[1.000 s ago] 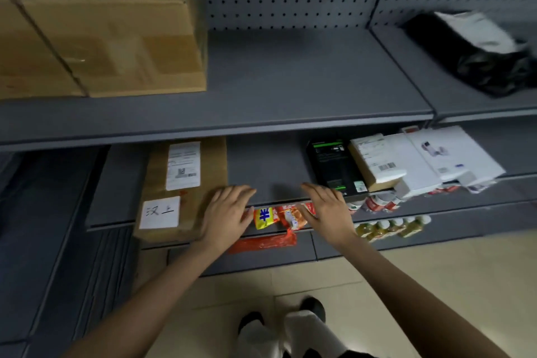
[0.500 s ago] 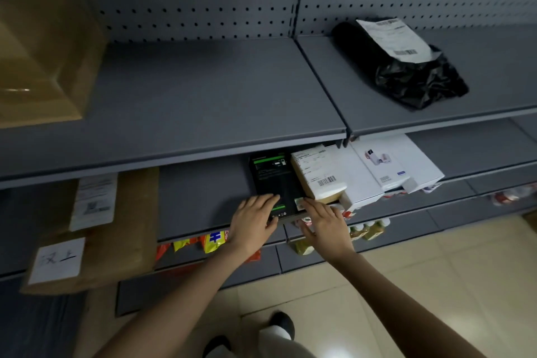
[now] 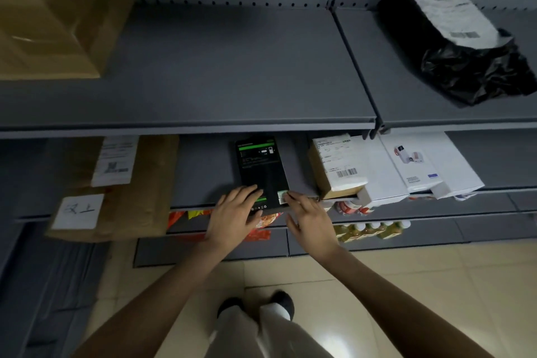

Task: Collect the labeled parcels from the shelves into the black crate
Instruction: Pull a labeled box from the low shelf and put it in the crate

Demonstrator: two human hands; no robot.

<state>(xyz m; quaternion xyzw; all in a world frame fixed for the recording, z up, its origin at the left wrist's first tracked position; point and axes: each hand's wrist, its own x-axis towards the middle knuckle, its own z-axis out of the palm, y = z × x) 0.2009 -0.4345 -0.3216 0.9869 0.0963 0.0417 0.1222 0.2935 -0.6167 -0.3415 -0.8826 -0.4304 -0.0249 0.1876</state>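
I'm seeing left hand (image 3: 234, 216) lying flat on near end of black box (image 3: 261, 171), fingers straight, pressing down. Right hand (image 3: 311, 222) is touching box's near right corner with straight fingertips, gripping nothing. Box is sitting on middle shelf (image 3: 203, 171), green print unreadable. To its right, brown parcel (image 3: 334, 166) is showing barcode label; white boxes (image 3: 406, 166) beside it. Far left, flat cardboard parcel (image 3: 151, 183) is carrying QR label and handwritten note, "上" legible. Black bag parcel (image 3: 465, 67) is lying on upper shelf.
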